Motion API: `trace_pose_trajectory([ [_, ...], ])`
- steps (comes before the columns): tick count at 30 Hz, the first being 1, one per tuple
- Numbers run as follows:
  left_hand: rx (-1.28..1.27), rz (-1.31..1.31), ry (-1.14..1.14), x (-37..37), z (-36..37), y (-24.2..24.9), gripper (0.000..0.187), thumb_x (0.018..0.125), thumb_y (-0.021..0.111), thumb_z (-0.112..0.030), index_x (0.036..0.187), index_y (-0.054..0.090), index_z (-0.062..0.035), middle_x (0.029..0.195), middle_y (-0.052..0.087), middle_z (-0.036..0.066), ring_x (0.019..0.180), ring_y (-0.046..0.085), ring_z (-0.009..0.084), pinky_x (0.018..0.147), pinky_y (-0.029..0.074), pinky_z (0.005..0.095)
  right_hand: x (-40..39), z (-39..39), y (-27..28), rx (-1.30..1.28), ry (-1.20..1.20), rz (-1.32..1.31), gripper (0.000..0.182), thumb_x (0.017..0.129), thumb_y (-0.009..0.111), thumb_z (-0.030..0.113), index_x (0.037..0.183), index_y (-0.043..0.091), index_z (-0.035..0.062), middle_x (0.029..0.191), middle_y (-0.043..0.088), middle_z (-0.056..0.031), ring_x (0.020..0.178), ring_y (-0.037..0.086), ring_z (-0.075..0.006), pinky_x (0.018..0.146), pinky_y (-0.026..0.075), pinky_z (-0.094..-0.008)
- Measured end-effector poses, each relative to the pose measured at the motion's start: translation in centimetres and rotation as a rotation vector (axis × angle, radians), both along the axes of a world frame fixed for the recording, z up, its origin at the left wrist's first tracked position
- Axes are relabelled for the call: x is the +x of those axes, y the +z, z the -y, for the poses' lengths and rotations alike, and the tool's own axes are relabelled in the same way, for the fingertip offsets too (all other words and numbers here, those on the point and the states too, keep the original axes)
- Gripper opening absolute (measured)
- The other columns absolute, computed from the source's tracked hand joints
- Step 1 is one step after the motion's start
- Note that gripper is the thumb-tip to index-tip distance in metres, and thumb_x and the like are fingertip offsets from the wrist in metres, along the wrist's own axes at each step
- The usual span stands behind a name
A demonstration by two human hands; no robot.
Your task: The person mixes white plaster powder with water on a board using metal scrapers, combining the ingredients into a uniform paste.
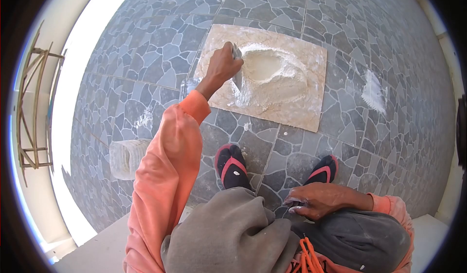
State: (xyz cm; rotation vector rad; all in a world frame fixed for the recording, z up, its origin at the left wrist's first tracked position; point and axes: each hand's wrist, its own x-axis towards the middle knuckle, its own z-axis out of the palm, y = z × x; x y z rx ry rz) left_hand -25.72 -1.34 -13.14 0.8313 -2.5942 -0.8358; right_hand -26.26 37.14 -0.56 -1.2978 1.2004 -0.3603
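My left hand (224, 65) is wrapped around a metal trowel (237, 80), its grey blade seen nearly edge-on. The blade meets the left side of a mound of white powder (287, 89). A hollow in the mound holds a pale, smooth wet pool (262, 66). Under the powder lies a beige marbled tile (306, 120). My right hand (323, 200) rests by my right knee with its fingers curled in. White residue coats those fingers, and nothing shows between them.
A translucent plastic container (127, 159) stands left of my feet. White smears (374, 92) mark the stone-patterned floor (160, 59) right of the tile. My feet wear black and red flip-flops (232, 168). A wooden frame (34, 107) is at the far left, beyond a bright strip.
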Motion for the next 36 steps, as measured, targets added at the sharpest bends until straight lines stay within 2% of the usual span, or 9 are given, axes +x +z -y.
trace_pose_trajectory([
  [3, 0.014, -0.001, 0.023, 0.4, 0.1, 0.9, 0.035, 0.075, 0.063, -0.016, 0.100, 0.054, 0.0057, 0.078, 0.064, 0.028, 0.074, 0.064, 0.0438, 0.069, 0.049, 0.0484, 0.0, -0.2, -0.3, -0.007, 0.007, -0.002, 0.030, 0.089, 0.058, 0.018, 0.115, 0.057, 0.0015, 0.104, 0.060, -0.0184, 0.098, 0.061, -0.0376, 0.084, 0.049, -0.0437],
  [6, 0.116, 0.029, 0.116, 1.8, 1.6, 1.3, 0.034, 0.077, 0.065, -0.016, 0.103, 0.055, 0.0046, 0.077, 0.066, 0.020, 0.071, 0.067, 0.0318, 0.066, 0.051, 0.0434, 0.0, -0.5, -0.7, -0.019, 0.013, -0.010, 0.032, 0.089, 0.059, 0.019, 0.118, 0.057, 0.0036, 0.104, 0.060, -0.0168, 0.097, 0.061, -0.0357, 0.083, 0.049, -0.0427],
  [9, 0.278, -0.037, 0.256, 5.7, 3.8, -1.1, 0.019, 0.082, 0.062, -0.018, 0.091, 0.062, -0.0020, 0.075, 0.061, 0.006, 0.061, 0.055, 0.0162, 0.056, 0.046, 0.0324, -0.1, -0.4, -0.6, -0.020, 0.013, -0.004, 0.032, 0.089, 0.059, 0.018, 0.116, 0.056, 0.0023, 0.104, 0.060, -0.0179, 0.097, 0.061, -0.0368, 0.083, 0.049, -0.0433],
  [14, 0.555, -0.008, 0.398, 11.1, 3.5, -5.5, 0.035, 0.082, 0.063, -0.016, 0.114, 0.060, -0.0020, 0.082, 0.063, 0.006, 0.067, 0.057, 0.0143, 0.054, 0.047, 0.0311, 0.1, -0.4, -0.7, -0.017, 0.027, 0.005, 0.029, 0.088, 0.057, 0.018, 0.112, 0.056, 0.0003, 0.102, 0.060, -0.0195, 0.097, 0.060, -0.0385, 0.084, 0.048, -0.0445],
  [19, 0.772, -0.065, 0.436, 11.7, 3.0, -9.2, 0.032, 0.084, 0.061, -0.014, 0.115, 0.060, -0.0043, 0.082, 0.062, 0.005, 0.065, 0.055, 0.0126, 0.053, 0.045, 0.0292, 0.1, 0.0, -0.5, 0.002, 0.012, 0.010, 0.029, 0.088, 0.057, 0.017, 0.111, 0.057, 0.0003, 0.103, 0.060, -0.0193, 0.098, 0.060, -0.0380, 0.084, 0.048, -0.0440],
  [24, 0.773, -0.348, 0.222, 11.2, 5.3, -12.8, 0.030, 0.086, 0.059, -0.012, 0.116, 0.061, -0.0066, 0.082, 0.061, 0.003, 0.063, 0.054, 0.0109, 0.051, 0.043, 0.0273, 0.0, -0.3, -1.1, -0.016, 0.029, 0.004, 0.033, 0.089, 0.060, 0.019, 0.118, 0.057, 0.0033, 0.105, 0.060, -0.0164, 0.097, 0.061, -0.0357, 0.082, 0.049, -0.0423],
  [27, 0.707, -0.290, 0.291, 9.1, 7.5, -13.7, 0.030, 0.086, 0.058, -0.011, 0.116, 0.061, -0.0077, 0.083, 0.060, 0.002, 0.062, 0.052, 0.0100, 0.050, 0.042, 0.0266, 0.0, -0.2, -1.0, -0.004, 0.024, 0.009, 0.033, 0.089, 0.060, 0.019, 0.118, 0.056, 0.0036, 0.105, 0.060, -0.0162, 0.097, 0.061, -0.0354, 0.083, 0.049, -0.0423],
  [32, 0.367, -0.254, 0.043, 7.0, 9.1, -13.5, 0.026, 0.086, 0.059, -0.012, 0.111, 0.064, -0.0068, 0.102, 0.069, 0.006, 0.089, 0.062, 0.0201, 0.074, 0.051, 0.0330, 0.0, -0.1, -0.8, 0.006, 0.022, -0.002, 0.034, 0.089, 0.060, 0.019, 0.119, 0.056, 0.0040, 0.105, 0.060, -0.0161, 0.098, 0.061, -0.0352, 0.084, 0.049, -0.0423],
  [36, 0.336, -0.231, 0.055, 6.2, 8.6, -13.0, 0.028, 0.087, 0.059, -0.011, 0.114, 0.061, -0.0042, 0.099, 0.068, 0.007, 0.087, 0.061, 0.0182, 0.072, 0.049, 0.0312, 0.0, -0.1, -0.8, 0.014, 0.024, -0.001, 0.033, 0.089, 0.059, 0.020, 0.118, 0.056, 0.0041, 0.105, 0.060, -0.0163, 0.097, 0.061, -0.0354, 0.083, 0.049, -0.0425],
])
